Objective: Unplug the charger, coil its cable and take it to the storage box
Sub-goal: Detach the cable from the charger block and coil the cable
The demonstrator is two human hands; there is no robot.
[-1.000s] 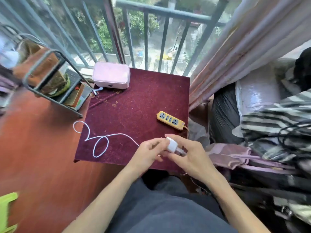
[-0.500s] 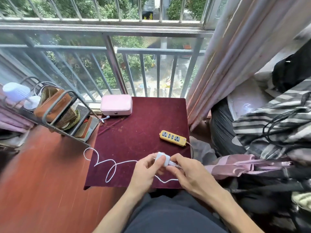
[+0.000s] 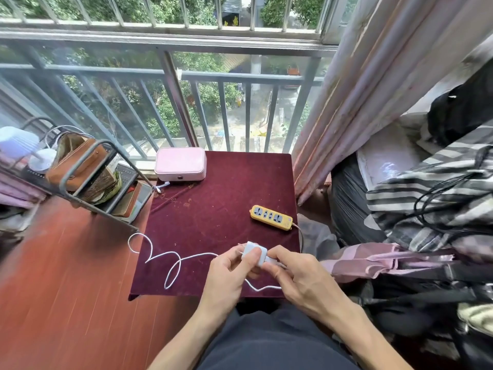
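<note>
The white charger [image 3: 255,251] is out of the yellow power strip [image 3: 271,217] and sits between my two hands above the near edge of the dark red table [image 3: 213,209]. My left hand [image 3: 226,279] grips its body with thumb and fingers. My right hand [image 3: 296,276] pinches the end where the cable leaves it. The white cable [image 3: 170,265] runs left over the cloth in loose loops and hangs off the table's left edge; a short loop sags under my hands. The pink storage box [image 3: 181,164] stands shut at the table's far left corner.
A metal rack [image 3: 85,172] with a brown bag and books stands left of the table. A railing and window lie behind it. Pink curtains [image 3: 360,102] hang at the right, with piled striped cloth, black cords and bags below. The floor is red wood.
The camera has tilted up, showing more window. The charger has turned in my hands, and a short loop of cable now sags beneath them. The cable loops on the cloth have shifted.
</note>
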